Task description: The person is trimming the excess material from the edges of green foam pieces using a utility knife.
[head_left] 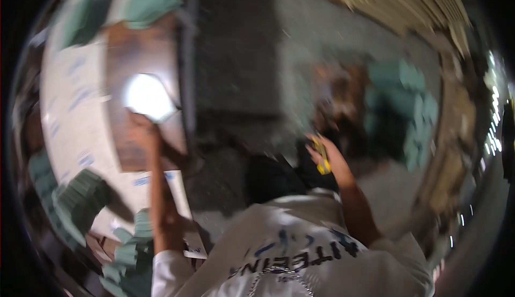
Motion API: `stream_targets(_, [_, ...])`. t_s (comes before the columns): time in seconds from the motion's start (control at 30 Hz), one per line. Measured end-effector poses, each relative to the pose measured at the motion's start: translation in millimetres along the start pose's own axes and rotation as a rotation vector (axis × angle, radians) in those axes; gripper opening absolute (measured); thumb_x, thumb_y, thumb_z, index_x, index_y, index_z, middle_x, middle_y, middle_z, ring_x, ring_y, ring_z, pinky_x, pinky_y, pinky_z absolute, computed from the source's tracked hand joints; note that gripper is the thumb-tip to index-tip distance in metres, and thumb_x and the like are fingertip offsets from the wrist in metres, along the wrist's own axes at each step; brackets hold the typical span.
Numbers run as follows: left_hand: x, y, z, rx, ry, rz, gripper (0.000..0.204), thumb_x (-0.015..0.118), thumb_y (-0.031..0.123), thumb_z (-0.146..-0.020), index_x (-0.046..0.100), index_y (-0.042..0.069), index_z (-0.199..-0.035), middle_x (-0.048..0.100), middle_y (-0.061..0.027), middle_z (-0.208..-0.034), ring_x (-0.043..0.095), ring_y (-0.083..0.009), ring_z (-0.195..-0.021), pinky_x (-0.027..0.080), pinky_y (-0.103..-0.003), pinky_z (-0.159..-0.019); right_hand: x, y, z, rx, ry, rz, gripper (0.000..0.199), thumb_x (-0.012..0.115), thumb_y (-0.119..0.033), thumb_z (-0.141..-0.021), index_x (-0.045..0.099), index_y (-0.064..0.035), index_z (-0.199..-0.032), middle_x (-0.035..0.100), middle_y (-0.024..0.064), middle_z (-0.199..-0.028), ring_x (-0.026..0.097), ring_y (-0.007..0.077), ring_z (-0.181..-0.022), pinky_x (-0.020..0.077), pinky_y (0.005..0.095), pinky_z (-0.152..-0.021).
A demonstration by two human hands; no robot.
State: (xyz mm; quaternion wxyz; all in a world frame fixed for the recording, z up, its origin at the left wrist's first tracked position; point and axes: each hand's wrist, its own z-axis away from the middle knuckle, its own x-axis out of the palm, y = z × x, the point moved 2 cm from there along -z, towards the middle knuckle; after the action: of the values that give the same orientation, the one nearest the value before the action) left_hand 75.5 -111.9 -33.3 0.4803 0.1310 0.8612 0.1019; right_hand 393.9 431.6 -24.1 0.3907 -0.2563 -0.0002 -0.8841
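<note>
My left hand (144, 132) is stretched over a brown board on the table at left, blurred by motion. Its fingers close on the near edge of a bright white piece (150, 97), so washed out by glare that its kind does not show. In my right hand (333, 155), held low in front of my body, is a yellow utility knife (323, 157). My fingers wrap around its handle; the blade cannot be made out. The brown board (120, 152) lies flat on white sheeting with blue print.
Green stacked pieces (80, 200) sit along the table's left and near side, with more green pieces (153, 2) at its far end. Another green stack (399, 109) stands on the right beside a brown surface. Cardboard sheets (407, 2) are bundled at far right. Grey floor (306, 34) lies between.
</note>
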Motion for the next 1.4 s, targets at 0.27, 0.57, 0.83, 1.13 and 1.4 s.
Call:
stream_targets(0.27, [15.7, 28.6, -20.4, -0.247, -0.12, 0.177, 0.045, 0.05, 0.016, -0.105, 0.055, -0.01, -0.14, 0.063, -0.028, -0.135, 0.062, -0.038, -0.124, 0.046, -0.042, -0.108, -37.2, 56.6, -29.4, 0.188, 0.104, -0.373, 0.036, 0.058, -0.034, -0.102, 0.064, -0.005, -0.123, 0.058, 0.011, -0.08, 0.044, 0.0136, -0.052, 0.0385, 0.0265, -0.046])
stream_targets(0.57, [9.0, 57.6, -4.2, -0.242, -0.147, -0.065, 0.045, 0.05, 0.019, -0.105, 0.056, -0.004, -0.144, 0.056, -0.025, -0.146, 0.052, -0.0384, -0.137, 0.035, -0.048, -0.117, -73.4, 105.9, -29.2, 0.185, 0.123, -0.268, 0.051, 0.05, -0.047, -0.107, 0.057, -0.0075, -0.137, 0.061, 0.0095, -0.096, 0.058, 0.0196, -0.074, 0.05, 0.0332, -0.062])
stream_targets(0.83, [17.5, 66.3, 0.4, -0.286, -0.129, -0.192, 0.054, 0.045, 0.026, -0.105, 0.046, -0.005, -0.149, 0.046, -0.0302, -0.151, 0.041, -0.0447, -0.142, 0.026, -0.055, -0.12, -22.5, 101.7, -43.8, 0.2, 0.14, 0.104, 0.056, 0.048, -0.056, -0.106, 0.052, -0.0142, -0.143, 0.062, 0.0078, -0.086, 0.057, 0.0176, -0.067, 0.0494, 0.0332, -0.061])
stream_targets(1.13, [14.9, 78.9, -12.3, -0.33, -0.115, -0.135, 0.054, 0.055, 0.02, -0.095, 0.051, -0.007, -0.142, 0.052, -0.0256, -0.145, 0.045, -0.0401, -0.137, 0.032, -0.052, -0.114, -20.0, 96.5, -49.0, 0.25, 0.205, 0.061, 0.04, 0.051, -0.045, -0.106, 0.063, -0.0081, -0.114, 0.065, 0.0126, -0.085, 0.06, 0.0219, -0.066, 0.0517, 0.0352, -0.056])
stream_targets(1.4, [9.5, 57.1, 2.0, -0.258, -0.025, -0.037, 0.056, 0.053, 0.02, -0.097, 0.048, -0.009, -0.145, 0.052, -0.0277, -0.146, 0.046, -0.0432, -0.136, 0.034, -0.053, -0.113, -8.6, 45.9, 0.0, 0.011, 0.139, -0.098, 0.04, 0.055, -0.04, -0.105, 0.063, -0.001, -0.111, 0.066, 0.0177, -0.089, 0.06, 0.0229, -0.069, 0.0509, 0.0346, -0.06])
